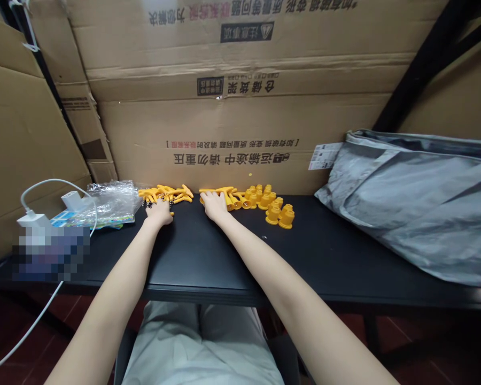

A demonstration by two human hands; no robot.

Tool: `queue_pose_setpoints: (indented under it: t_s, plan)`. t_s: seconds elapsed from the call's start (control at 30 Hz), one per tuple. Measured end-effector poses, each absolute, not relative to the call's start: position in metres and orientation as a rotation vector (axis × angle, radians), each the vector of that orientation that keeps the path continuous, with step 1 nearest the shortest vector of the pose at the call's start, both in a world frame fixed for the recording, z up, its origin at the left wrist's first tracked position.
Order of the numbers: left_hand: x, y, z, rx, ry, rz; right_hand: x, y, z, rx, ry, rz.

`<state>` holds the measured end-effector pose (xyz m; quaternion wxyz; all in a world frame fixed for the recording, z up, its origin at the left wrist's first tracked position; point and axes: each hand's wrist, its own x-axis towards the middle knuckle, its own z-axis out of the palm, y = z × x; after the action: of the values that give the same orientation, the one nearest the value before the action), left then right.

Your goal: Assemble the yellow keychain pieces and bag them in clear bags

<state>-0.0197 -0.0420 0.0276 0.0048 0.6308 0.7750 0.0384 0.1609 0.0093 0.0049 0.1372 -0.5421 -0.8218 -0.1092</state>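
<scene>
A: Where do the yellow parts lie from the hands?

B: Straight ahead, at the far edge of the black table (208, 256), against the cardboard wall (240, 144). The left hand (159, 212) rests palm down with its fingertips at the left pile (166, 193) of long-handled pieces. The right hand (215, 205) lies the same way on the near edge of the middle pile (224, 193).

A: Is either one gripping?

B: I cannot tell. Both look flat and spread over the parts, but the fingers hide what is under them (the hands are small at that reach).

A: How do the handles run?

B: Mostly left to right, across the line of the arms. The cone-shaped pieces (274, 206) stand upright to the right, just beyond the right hand, so that hand is nearer them. The left is nearer the plastic bag (110, 203) and charger (32, 220). A grey bag (417, 198) lies well off to the right.
</scene>
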Motion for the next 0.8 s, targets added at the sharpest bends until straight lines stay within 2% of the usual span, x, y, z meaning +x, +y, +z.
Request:
queue_pose_setpoints:
  t_s: [0.23, 0.43, 0.8]
  plan:
    - [-0.025, -0.037, 0.022, 2.029, 2.416, 0.181, 0.183, 0.007, 0.002, -1.577, -2.381, -0.125]
    - [-0.022, -0.036, 0.022, 2.101, 2.408, 0.227, 0.229, -0.006, 0.028, -1.628, -2.181, -0.109]
    - [-0.019, -0.041, 0.026, 2.036, 2.575, 0.509, 0.29, -0.03, 0.045, -1.962, -1.746, -0.306]
